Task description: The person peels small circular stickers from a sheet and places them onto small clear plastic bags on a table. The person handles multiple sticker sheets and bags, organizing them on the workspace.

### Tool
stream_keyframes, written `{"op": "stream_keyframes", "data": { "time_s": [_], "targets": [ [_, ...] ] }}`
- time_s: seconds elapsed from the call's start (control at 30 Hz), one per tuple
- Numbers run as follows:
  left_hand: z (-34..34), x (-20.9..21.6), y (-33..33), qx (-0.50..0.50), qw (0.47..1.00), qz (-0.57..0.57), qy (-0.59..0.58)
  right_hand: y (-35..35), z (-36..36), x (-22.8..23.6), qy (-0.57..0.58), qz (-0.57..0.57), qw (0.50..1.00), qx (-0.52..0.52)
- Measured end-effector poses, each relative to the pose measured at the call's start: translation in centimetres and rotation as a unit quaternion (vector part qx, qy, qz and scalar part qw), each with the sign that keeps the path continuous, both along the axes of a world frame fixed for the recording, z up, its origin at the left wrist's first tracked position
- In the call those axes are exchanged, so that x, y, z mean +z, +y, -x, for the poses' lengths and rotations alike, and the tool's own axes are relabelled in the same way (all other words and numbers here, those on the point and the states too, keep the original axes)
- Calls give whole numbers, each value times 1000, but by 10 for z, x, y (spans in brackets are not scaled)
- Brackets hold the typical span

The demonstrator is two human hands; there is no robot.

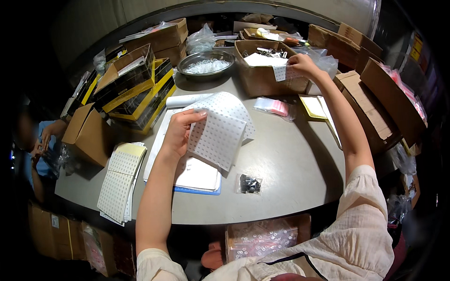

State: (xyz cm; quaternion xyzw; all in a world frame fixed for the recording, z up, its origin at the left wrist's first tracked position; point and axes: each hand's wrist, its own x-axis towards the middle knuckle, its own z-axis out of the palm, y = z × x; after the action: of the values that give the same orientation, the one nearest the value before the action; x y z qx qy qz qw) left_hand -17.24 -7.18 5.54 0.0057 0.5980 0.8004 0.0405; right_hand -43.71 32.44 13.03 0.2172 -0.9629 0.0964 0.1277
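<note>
My left hand (179,131) pinches a white sticker sheet (218,133) covered in rows of small dark print, its far part curling over. Beneath it are white papers (199,174) on a blue clipboard (206,191). My right arm reaches far forward, and my right hand (303,66) grips a small piece of sticker sheet (284,73) at the near rim of a cardboard box (253,80). That box holds white paper and small dark metal parts. On the table in front of me lies a small clear bag of black parts (249,184).
Yellowish sticker sheets (121,171) lie at the left. Behind stand a metal bowl of clear bags (206,64) and black-and-yellow boxes (133,89). Pink-and-clear bags (274,107) and a yellow-edged pad (314,107) lie right of centre. Another person (47,140) sits at far left.
</note>
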Motion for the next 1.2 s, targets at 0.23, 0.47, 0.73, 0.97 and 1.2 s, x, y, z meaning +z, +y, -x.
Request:
{"op": "stream_keyframes", "data": {
  "time_s": [0.23, 0.47, 0.73, 0.97, 1.2],
  "targets": [
    [-9, 5, 9, -7, 1000, -15, 19, -4, -22, -17, 93, 304, 943, 95],
    [-10, 6, 4, 62, 996, -49, 38, 34, 16, 32, 107, 716, 689, 36],
    [-17, 13, 14, -29, 997, 41, 56, 81, 17, -3, 184, 153, 930, -280],
    [-19, 18, 26, -71, 982, 143, 99, 56, -35, -3, 373, 102, 921, -48],
    [-37, 16, 19, -100, 957, 211, 170, -113, -236, -15, 139, 64, 913, 379]
  ]
}}
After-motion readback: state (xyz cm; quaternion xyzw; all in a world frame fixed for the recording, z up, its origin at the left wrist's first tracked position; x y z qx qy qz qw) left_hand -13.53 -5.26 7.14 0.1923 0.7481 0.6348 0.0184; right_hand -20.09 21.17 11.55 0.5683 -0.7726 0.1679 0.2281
